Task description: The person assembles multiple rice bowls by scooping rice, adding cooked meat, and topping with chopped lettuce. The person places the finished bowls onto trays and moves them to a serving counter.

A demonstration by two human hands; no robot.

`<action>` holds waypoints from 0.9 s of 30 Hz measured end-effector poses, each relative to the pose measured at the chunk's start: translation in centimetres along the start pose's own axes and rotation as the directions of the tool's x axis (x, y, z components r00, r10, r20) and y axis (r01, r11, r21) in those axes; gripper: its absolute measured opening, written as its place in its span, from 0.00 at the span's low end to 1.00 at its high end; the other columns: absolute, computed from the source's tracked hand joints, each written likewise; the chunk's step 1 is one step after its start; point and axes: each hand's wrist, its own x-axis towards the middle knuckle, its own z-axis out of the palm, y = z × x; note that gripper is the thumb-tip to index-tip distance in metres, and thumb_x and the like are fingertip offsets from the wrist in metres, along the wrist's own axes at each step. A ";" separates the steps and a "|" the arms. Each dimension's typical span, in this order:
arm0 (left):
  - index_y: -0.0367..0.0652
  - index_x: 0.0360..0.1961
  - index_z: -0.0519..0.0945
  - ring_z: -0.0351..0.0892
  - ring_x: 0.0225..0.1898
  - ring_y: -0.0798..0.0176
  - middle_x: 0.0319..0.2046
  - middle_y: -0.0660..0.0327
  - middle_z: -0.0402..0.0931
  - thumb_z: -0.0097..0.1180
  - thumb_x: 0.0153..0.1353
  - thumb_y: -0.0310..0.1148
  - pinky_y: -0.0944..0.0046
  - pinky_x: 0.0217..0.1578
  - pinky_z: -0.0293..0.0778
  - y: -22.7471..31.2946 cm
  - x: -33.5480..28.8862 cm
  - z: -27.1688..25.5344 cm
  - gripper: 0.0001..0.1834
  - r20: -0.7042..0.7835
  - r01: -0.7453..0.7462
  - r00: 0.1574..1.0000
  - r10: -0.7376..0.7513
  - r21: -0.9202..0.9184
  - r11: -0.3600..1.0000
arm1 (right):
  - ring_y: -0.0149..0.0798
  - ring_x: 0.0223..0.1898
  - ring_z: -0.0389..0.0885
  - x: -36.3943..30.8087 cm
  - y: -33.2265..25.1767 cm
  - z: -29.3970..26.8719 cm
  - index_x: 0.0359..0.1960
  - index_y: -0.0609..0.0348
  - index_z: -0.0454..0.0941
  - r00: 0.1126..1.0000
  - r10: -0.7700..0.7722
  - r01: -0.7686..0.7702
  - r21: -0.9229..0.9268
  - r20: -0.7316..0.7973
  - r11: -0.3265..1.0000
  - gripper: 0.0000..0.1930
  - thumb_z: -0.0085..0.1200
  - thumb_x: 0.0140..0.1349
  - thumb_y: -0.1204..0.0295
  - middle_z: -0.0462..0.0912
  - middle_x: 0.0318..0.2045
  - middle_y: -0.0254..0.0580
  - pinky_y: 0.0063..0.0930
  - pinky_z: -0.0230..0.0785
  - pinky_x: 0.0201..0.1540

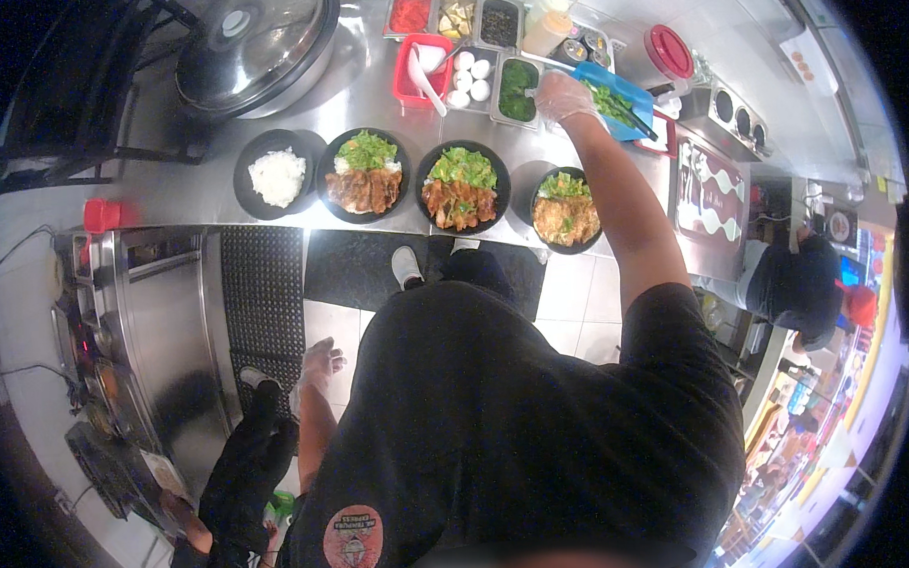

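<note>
My right hand (565, 97), in a clear plastic glove, reaches over the counter to the edge of a steel pan of chopped greens (517, 90). Its fingers look bunched together, and whatever they may hold is hidden. Beside it a blue container (632, 90) of leafy greens has black tongs (631, 116) lying in it. My left hand (323, 361), also gloved, hangs low over the floor, open and holding nothing. Along the counter's front edge are black bowls: one of plain rice (278, 178), and others with lettuce and browned meat (363, 175), (458, 187), (566, 210).
A large lidded steel pot (251, 46) stands at the far left. Pans of red shreds (410, 9), white eggs (470, 78) and a red tub (408, 73) with a white spoon line the back. Another person's dark-clothed leg (243, 472) is at lower left; someone else (800, 277) stands at right.
</note>
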 end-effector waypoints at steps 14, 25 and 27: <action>0.39 0.58 0.77 0.82 0.33 0.56 0.40 0.50 0.83 0.56 0.70 0.44 0.57 0.34 0.77 -1.1 -1.4 2.2 0.23 -0.030 -0.022 0.999 0.025 0.114 0.993 | 0.60 0.49 0.84 -2.6 3.1 -0.8 0.41 0.61 0.85 0.990 -0.119 0.123 0.041 -0.080 0.992 0.16 0.47 0.66 0.63 0.85 0.44 0.58 0.51 0.76 0.53; 0.38 0.59 0.76 0.80 0.27 0.59 0.38 0.52 0.81 0.56 0.69 0.41 0.60 0.30 0.76 4.8 -1.7 1.7 0.23 -0.005 -0.081 0.997 0.083 0.111 0.990 | 0.58 0.49 0.83 -6.7 3.9 2.2 0.39 0.55 0.85 0.941 -0.190 0.216 0.066 -0.281 0.974 0.16 0.49 0.69 0.58 0.85 0.43 0.53 0.51 0.74 0.53; 0.38 0.60 0.76 0.80 0.27 0.59 0.38 0.51 0.81 0.56 0.70 0.42 0.60 0.29 0.76 3.8 -1.4 0.9 0.23 0.009 -0.065 0.998 0.064 0.115 0.991 | 0.58 0.50 0.83 -7.2 2.7 1.0 0.40 0.54 0.85 0.980 0.018 0.022 0.200 -0.197 0.980 0.16 0.49 0.69 0.58 0.85 0.44 0.52 0.50 0.74 0.53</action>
